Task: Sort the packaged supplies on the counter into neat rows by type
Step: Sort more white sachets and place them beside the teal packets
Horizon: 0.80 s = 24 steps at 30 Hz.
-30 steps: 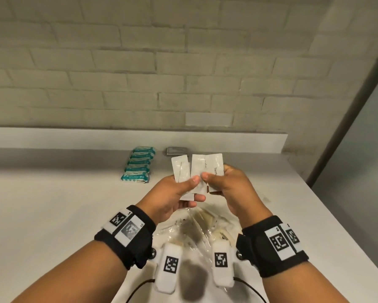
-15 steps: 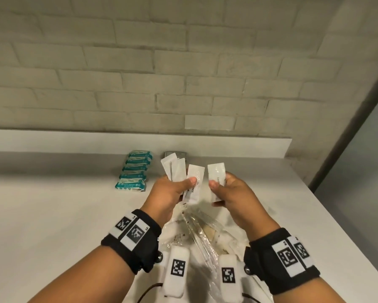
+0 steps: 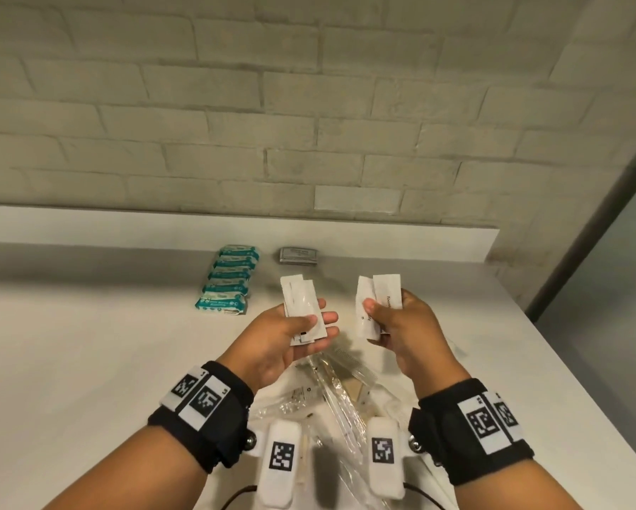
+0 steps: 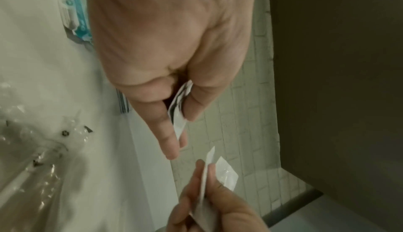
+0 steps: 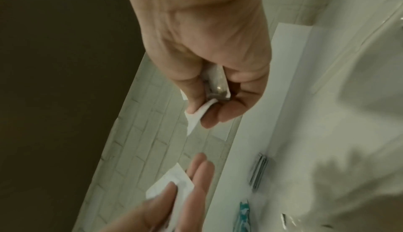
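Above the white counter (image 3: 88,362) I hold up thin white sachets in both hands. My left hand (image 3: 316,322) pinches two overlapping sachets (image 3: 301,303) between thumb and fingers; the left wrist view shows them edge-on (image 4: 177,115). My right hand (image 3: 382,314) grips two more sachets (image 3: 380,300), one with printed text, seen also in the right wrist view (image 5: 216,83). A neat row of teal wipe packs (image 3: 230,276) lies at the back, with a grey packet (image 3: 298,255) to its right. The hands are a short gap apart.
A loose pile of clear-wrapped items (image 3: 331,392) lies on the counter under my hands. A raised white ledge (image 3: 235,230) and a brick wall close the back. The counter's right edge (image 3: 566,369) drops off beside my right arm.
My hands have drawn apart sideways, each keeping a share of the white sachets that were held together in a fan before.
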### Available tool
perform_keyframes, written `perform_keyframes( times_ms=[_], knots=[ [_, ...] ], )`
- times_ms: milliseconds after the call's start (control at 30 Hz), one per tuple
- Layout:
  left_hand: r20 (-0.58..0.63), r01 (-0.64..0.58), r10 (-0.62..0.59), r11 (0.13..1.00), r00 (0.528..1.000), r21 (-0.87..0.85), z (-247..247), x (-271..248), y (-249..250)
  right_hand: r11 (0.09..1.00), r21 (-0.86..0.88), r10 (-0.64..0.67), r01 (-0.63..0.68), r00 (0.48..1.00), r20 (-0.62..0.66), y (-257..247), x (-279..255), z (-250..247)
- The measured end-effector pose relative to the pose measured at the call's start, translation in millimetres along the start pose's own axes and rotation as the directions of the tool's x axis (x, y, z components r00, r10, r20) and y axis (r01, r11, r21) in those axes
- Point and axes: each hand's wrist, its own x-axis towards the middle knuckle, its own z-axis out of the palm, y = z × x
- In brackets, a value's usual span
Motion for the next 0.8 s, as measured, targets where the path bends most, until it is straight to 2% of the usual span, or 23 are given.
perform_keyframes(
  times_ms=[167,267,367,500,633,800],
  knots=[
    [-0.054,-0.054,0.058,0.997,0.997,0.062,0.6,-4.4,-1.8,0.995,0.05,0.081,-0.09,0.983,0.164,-2.7,-2.7,9.3],
    [-0.053,-0.072,0.076,0.994,0.996,0.079,2.3,-5.1,-2.0,0.98,0.157,0.094,-0.123,0.979,0.183,-2.0,-4.4,15.2],
    [0.001,-0.051,0.051,0.997,0.999,0.053,5.2,-7.4,-0.4,0.969,0.232,0.023,-0.084,0.967,0.255,-2.7,-9.9,19.0],
    [0.079,0.037,-0.044,0.996,0.996,0.081,10.3,-10.0,2.0,0.956,0.292,-0.077,-0.04,0.922,0.379,-2.5,-21.1,30.1],
    [0.071,0.083,-0.096,0.981,0.993,0.175,7.7,-7.8,2.0,0.955,0.295,-0.098,-0.022,0.918,0.385,-3.6,-25.4,33.2],
    [0.002,0.047,-0.048,0.979,0.999,0.197,5.5,-6.3,-2.4,0.975,0.22,-0.082,0.014,0.949,0.304,1.2,-27.4,34.9]
  ],
)
